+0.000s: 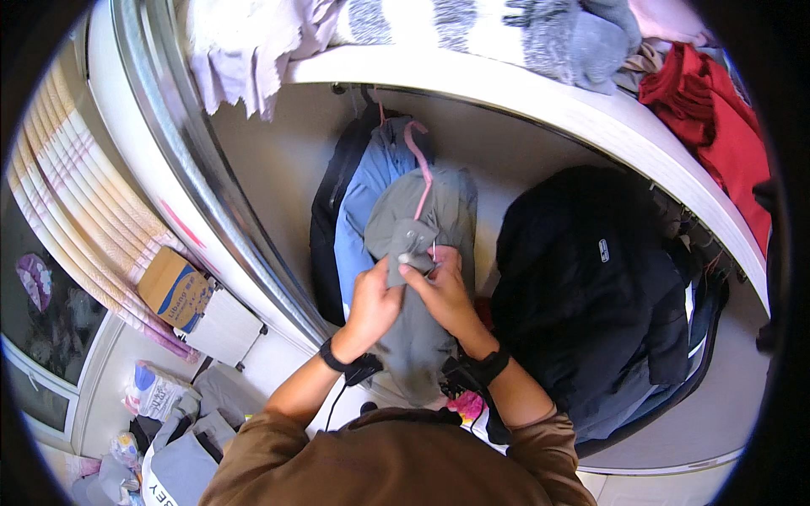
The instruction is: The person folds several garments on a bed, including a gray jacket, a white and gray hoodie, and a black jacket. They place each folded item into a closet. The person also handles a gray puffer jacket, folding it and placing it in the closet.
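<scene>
A grey garment [417, 316] hangs in front of me on a pink hanger [423, 167], whose hook points up and is off the rod. My left hand [373, 303] grips the garment's edge from the left. With my right hand [446, 294] I pinch the same part, thumb near a small pale round piece, perhaps a snap button [406, 258]. Folded cloth partly hides the fingertips. Close behind the grey garment hang a light blue garment [357, 215] and a dark jacket [326, 253].
Several black garments [569, 303] hang at the right inside the wardrobe. Above runs a white shelf [481, 68] piled with a striped plush blanket [455, 22] and red cloth [715, 120]. At left stand the metal-edged door frame [190, 158], a cardboard box [174, 288] and heaped clothes [180, 462].
</scene>
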The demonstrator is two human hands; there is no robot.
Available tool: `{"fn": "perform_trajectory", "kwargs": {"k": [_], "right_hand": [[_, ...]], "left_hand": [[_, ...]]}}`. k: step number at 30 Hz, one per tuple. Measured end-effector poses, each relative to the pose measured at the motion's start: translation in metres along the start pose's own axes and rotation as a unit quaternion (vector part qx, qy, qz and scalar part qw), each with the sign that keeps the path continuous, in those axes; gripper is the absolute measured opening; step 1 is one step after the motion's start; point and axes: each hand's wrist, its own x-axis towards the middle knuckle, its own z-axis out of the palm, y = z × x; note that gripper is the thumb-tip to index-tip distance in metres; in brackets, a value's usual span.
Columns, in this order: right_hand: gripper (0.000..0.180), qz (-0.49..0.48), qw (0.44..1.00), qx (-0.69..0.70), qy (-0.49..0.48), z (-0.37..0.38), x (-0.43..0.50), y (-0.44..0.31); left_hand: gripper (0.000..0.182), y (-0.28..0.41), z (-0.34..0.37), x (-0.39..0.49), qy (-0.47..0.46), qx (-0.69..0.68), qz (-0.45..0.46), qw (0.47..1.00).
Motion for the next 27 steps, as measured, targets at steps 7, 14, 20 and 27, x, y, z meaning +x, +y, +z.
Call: {"fn": "perform_trajectory", "kwargs": {"k": [7, 14, 20, 27], "right_hand": [[0.052, -0.183, 0.972, 0.057, 0.139, 0.022, 0.049, -0.03], [0.051, -0.154, 0.966, 0.126, 0.162, 0.038, 0.158, -0.058], [0.057, -0.185, 0.97, -0.041, 0.15, 0.066, 0.227, 0.019], [0.049, -0.156, 0.971, 0.072, 0.166, 0.082, 0.197, 0.008]], "left_hand": [[0.037, -0.001, 0.007, 0.038, 0.026, 0.061, 0.114, 0.991], [0.057, 0.019, -0.031, 0.115, 0.064, 0.15, 0.06, 0.985], [0.064, -0.062, -0.018, 0.057, -0.012, 0.032, -0.023, 0.999], [0.043, -0.131, -0.013, 0.058, 0.114, -0.098, -0.03, 0.988]]}}
